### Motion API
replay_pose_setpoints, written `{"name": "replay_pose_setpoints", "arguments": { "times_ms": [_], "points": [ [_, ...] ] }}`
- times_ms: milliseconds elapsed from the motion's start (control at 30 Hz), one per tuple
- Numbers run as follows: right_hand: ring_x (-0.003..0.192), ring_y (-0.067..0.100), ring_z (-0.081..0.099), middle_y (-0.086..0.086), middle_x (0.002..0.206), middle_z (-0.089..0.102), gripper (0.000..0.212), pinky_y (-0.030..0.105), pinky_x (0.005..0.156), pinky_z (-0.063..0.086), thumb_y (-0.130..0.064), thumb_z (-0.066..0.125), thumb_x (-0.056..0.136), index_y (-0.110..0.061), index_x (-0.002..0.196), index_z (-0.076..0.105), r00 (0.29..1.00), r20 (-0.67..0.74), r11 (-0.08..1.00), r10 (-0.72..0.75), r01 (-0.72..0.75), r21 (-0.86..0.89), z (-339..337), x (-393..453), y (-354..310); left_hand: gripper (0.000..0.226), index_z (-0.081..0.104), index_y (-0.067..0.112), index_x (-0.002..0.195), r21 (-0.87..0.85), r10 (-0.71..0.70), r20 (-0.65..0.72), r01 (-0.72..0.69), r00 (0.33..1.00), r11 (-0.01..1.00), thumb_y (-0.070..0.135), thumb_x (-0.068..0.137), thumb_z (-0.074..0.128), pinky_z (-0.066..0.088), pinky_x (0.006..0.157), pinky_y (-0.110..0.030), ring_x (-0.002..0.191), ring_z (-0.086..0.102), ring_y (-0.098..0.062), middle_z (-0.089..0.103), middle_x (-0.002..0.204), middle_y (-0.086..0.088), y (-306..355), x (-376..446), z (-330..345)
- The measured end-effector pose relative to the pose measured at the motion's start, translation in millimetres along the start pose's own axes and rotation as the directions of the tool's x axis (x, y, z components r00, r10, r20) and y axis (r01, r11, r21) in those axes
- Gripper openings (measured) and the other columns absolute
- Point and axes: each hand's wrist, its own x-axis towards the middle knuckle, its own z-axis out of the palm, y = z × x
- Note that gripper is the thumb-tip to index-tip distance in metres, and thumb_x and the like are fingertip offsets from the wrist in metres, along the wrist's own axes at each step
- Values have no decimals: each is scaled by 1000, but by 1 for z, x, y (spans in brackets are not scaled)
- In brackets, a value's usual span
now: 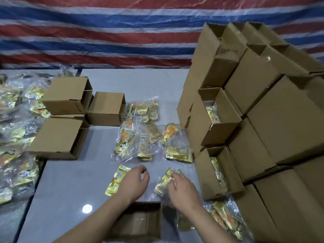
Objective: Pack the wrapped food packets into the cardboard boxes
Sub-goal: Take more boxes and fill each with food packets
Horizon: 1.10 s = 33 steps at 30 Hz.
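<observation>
- Near the open box at the bottom edge of the grey tabletop, both hands work just beyond its far rim.
- Left hand: fingers loosely curled, holding nothing; its heel covers part of a gold packet lying flat, beyond and left of the open box.
- Right hand: fingers curled over and pinching a second gold packet, beyond and right of the open box.
- Farther beyond the open box: loose cluster of clear-wrapped packets at mid tabletop.
- Right of the open box: tall box stack; two side-facing boxes in it show gold packets inside.
- Just right of the open box, at the foot of the stack: another clear bag of packets.
- Far left of the open box: three brown boxes grouped together, beside a heap of bagged packets.
- Behind everything: red, white and blue striped tarp.
</observation>
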Motion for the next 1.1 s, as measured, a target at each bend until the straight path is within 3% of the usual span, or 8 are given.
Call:
{"name": "replay_pose_setpoints", "arguments": {
  "times_ms": [67,167,367,567,767,933,1033,1100],
  "points": [
    [120,25,55,4,133,58,41,38,101,44,-31,36,101,-18,134,56,996,10,993,90,-90,78,-9,0,16,47,51,13,136,119,-34,182,12,983,993,40,98,51,42,99,-31,125,54,-26,58,137,-7,24,27,32],
    [112,22,59,3,124,62,37,38,96,48,-30,35,103,-19,131,57,988,36,975,148,-152,162,-15,-8,38,73,35,6,145,300,-155,355,44,922,953,53,93,57,42,104,-37,131,48,-31,47,145,-14,43,56,80],
    [97,21,59,3,110,63,28,32,79,42,-28,38,100,-19,113,61,978,45,958,202,-207,199,-16,-19,66,104,28,7,147,471,-251,351,61,902,880,65,73,72,45,103,-40,132,46,-29,41,143,-10,47,98,139],
    [90,24,56,3,101,59,15,31,68,32,-31,37,101,-25,93,48,971,106,958,216,-232,168,-12,-15,73,85,38,13,128,410,-257,285,125,923,903,60,67,73,50,91,-35,116,55,-26,52,122,-7,49,101,168],
    [97,28,59,12,104,63,26,35,77,41,-27,37,103,-13,95,57,955,168,933,246,-280,225,-8,-1,70,65,53,18,118,324,-257,317,150,913,934,61,74,74,44,85,-28,111,58,-23,61,119,-5,41,102,149],
    [91,27,60,10,94,63,27,34,77,45,-27,38,102,-12,89,57,912,247,853,327,-398,338,-3,3,66,63,42,19,105,4,-313,344,332,885,943,46,69,86,43,69,-27,92,57,-18,56,96,0,33,96,132],
    [84,21,57,11,93,62,28,31,76,45,-26,39,103,-8,92,57,894,283,808,347,-438,393,-3,5,66,69,49,16,114,-78,-302,381,355,874,931,49,67,88,45,75,-25,93,55,-15,59,105,-1,27,93,127],
    [89,23,60,12,97,64,28,30,76,45,-25,40,103,-7,97,60,890,272,791,367,-452,412,-4,5,69,55,59,12,96,-129,-245,439,331,864,935,52,69,86,51,76,-28,86,60,-14,63,95,-2,23,92,129]
  ]
}}
